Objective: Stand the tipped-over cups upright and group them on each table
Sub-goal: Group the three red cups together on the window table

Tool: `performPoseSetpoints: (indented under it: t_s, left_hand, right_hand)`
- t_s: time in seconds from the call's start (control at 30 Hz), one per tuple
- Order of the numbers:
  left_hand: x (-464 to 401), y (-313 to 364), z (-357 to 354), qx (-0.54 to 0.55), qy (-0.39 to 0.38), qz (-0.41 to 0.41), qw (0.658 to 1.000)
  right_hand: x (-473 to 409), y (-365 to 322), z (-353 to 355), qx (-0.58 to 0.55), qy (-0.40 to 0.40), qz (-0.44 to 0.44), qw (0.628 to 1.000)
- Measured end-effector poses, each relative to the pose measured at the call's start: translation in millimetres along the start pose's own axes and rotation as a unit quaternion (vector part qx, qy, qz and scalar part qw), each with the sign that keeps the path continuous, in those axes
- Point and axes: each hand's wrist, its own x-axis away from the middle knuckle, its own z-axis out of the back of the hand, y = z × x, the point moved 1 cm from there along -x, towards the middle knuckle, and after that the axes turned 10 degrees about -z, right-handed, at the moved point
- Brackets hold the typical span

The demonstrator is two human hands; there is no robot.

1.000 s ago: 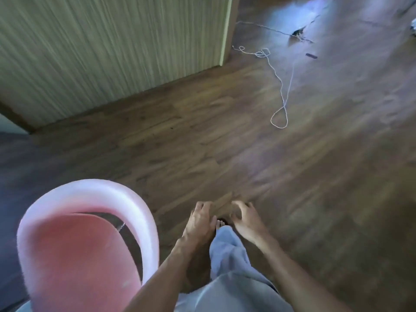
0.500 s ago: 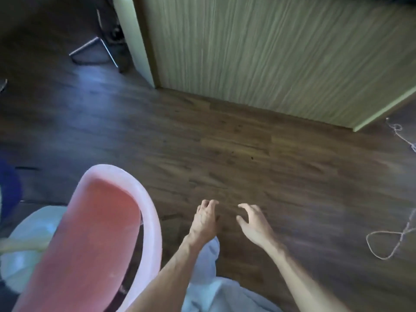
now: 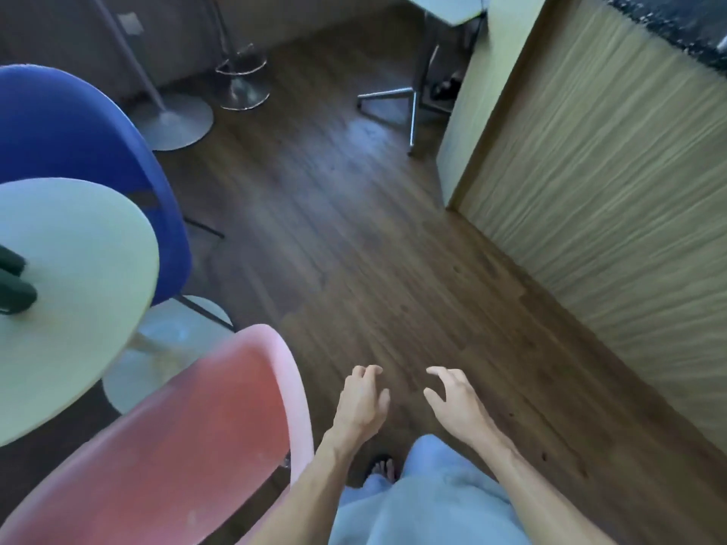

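A round pale table shows at the left edge. On its left side lie dark green cups, cut off by the frame, seemingly on their sides. My left hand and my right hand hang in front of me over the wooden floor, both empty with fingers loosely curled and apart. Both hands are well to the right of the table, with a chair between.
A pink chair stands just left of my left arm, and a blue chair sits behind the table. A wood-panelled counter runs along the right. Stool bases and metal chair legs stand farther ahead. Wooden floor lies between.
The view has swung left: the counter slid to the right, the white cord left the frame, and the round table, the cups and the blue chair came into sight. Both hands stay empty.
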Motion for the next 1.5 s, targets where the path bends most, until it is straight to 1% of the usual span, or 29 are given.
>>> performPoseSetpoints:
  t_s: [0.1,0.17,0.23,0.37,0.5,0.6,0.7,0.83,0.93,1.07,1.2,1.33,1.5]
  left_hand:
    - [-55.8,-9.8,37.4,0.026,0.062,0.046,0.997]
    - [-99.5,-17.9,63.4,0.035,0.097,0.077,0.992]
    - [-151.5,-24.6,92.3,0.045,0.122,0.092,0.987]
    - [-248.0,-31.7,159.6,0.049,0.177,0.136,0.974]
    - [-326.6,-35.5,241.5,0.043,0.223,0.173,0.958]
    - [-372.1,-37.9,297.3,0.036,0.248,0.181,0.951]
    - [-414.7,-52.0,351.3,0.04,0.277,0.193,0.94]
    - [-471.1,-86.6,430.7,0.032,0.301,0.194,0.933]
    - [-510.1,-120.2,504.3,0.019,0.325,0.196,0.925]
    - [-562.1,-172.5,622.5,-0.013,0.332,0.195,0.923]
    - [-609.7,-206.6,749.2,-0.044,0.37,0.176,0.911]
    - [-653.7,-230.4,879.2,-0.062,0.418,0.143,0.895]
    - [-704.9,-247.3,1054.9,-0.111,0.5,0.097,0.853]
  right_hand:
    - [-72.1,-55.6,27.3,0.039,-0.036,0.051,0.997]
    - [-124.6,-96.5,45.5,0.063,-0.044,0.086,0.993]
    - [-179.9,-139.1,65.3,0.08,-0.055,0.123,0.988]
    - [-284.2,-226.8,107.2,0.129,-0.087,0.169,0.973]
    - [-357.9,-326.8,147.2,0.171,-0.095,0.229,0.954]
    - [-399.1,-395.8,166.8,0.188,-0.102,0.265,0.94]
    - [-438.1,-463.4,175.2,0.198,-0.116,0.287,0.93]
    - [-494.9,-558.1,172.3,0.198,-0.115,0.313,0.922]
    - [-534.0,-643.6,165.6,0.191,-0.119,0.324,0.919]
    - [-578.9,-774.6,159.6,0.168,-0.113,0.337,0.92]
    - [-613.6,-907.4,167.7,0.144,-0.089,0.36,0.917]
    - [-640.2,-1041.3,188.8,0.12,-0.061,0.402,0.906]
    - [-673.1,-1216.9,226.3,0.079,-0.019,0.477,0.875]
